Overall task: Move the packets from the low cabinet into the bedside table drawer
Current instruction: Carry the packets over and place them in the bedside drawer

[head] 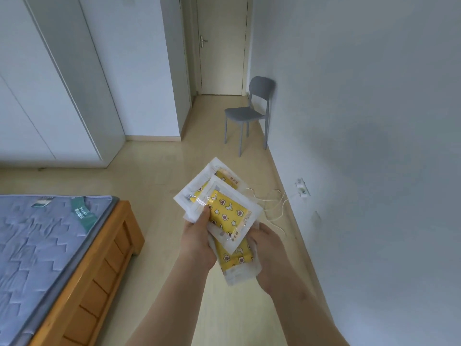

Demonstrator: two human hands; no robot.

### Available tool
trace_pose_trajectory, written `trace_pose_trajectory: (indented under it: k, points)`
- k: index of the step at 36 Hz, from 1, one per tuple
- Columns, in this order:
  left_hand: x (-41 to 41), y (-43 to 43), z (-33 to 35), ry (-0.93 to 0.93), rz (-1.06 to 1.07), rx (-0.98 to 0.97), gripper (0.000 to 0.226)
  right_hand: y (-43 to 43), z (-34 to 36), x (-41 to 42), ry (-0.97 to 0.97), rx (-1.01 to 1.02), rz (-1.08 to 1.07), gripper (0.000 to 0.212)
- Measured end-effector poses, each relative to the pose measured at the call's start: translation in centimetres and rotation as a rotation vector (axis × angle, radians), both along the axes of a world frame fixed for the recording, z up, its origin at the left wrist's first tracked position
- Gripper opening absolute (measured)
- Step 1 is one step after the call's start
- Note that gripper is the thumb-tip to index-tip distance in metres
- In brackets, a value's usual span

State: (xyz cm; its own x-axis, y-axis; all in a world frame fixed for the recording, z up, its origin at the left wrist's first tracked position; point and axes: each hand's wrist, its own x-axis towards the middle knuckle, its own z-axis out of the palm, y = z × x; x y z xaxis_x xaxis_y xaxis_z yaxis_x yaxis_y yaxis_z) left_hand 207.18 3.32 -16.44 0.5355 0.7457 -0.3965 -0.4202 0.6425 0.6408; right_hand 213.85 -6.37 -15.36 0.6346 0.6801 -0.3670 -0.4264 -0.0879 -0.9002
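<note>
Both hands hold a fanned stack of clear plastic packets (225,213) with yellow patterned contents, at chest height over the floor. My left hand (197,238) grips the stack from the left, thumb pressed on the top packet. My right hand (264,248) holds the lower right side of the stack, its fingers hidden beneath the packets. Neither the low cabinet nor the bedside table is in view.
A bed with a grey-blue mattress (40,245) and wooden frame (104,270) fills the lower left. A grey chair (249,113) stands by the right wall. White cables (272,206) run over the floor from a wall socket (302,187). White wardrobe doors (62,83) stand at left, a closed door (222,46) far ahead.
</note>
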Motion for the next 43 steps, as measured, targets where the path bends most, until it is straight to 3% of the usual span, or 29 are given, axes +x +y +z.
trace_pose_trajectory:
  k: [4, 19, 24, 28, 33, 37, 40, 43]
  points:
    - [2.3, 4.8, -0.4, 0.075, 0.028, -0.025, 0.028, 4.7, -1.2, 3.0, 0.008, -0.050, -0.042, 0.013]
    - [17.5, 25.9, -3.3, 0.083, 0.306, -0.103, 0.030, 27.1, -1.8, 20.6, 0.125, -0.014, -0.127, 0.011]
    - [21.6, 32.7, -2.1, 0.133, 0.485, -0.172, 0.015, 35.8, -1.2, 24.9, 0.176, -0.005, -0.095, 0.007]
    - [21.6, 37.6, -3.0, 0.214, 0.640, -0.291, 0.018, 41.9, -2.4, 25.4, 0.220, -0.050, -0.017, 0.006]
    - [20.7, 46.2, -4.3, 0.263, 0.757, -0.363, 0.025, 50.6, -3.3, 25.2, 0.256, -0.020, 0.155, 0.032]
    - [20.1, 54.6, -4.3, 0.216, 0.790, -0.333, 0.025, 58.5, -3.5, 24.3, 0.276, 0.108, 0.261, 0.039]
    - [19.8, 61.2, -3.5, 0.159, 0.798, -0.277, 0.025, 65.3, -3.3, 23.7, 0.259, 0.140, 0.356, 0.036]
    - [19.6, 67.5, -2.0, 0.126, 0.810, -0.188, 0.020, 72.2, -1.8, 22.9, 0.257, 0.133, 0.428, 0.015]
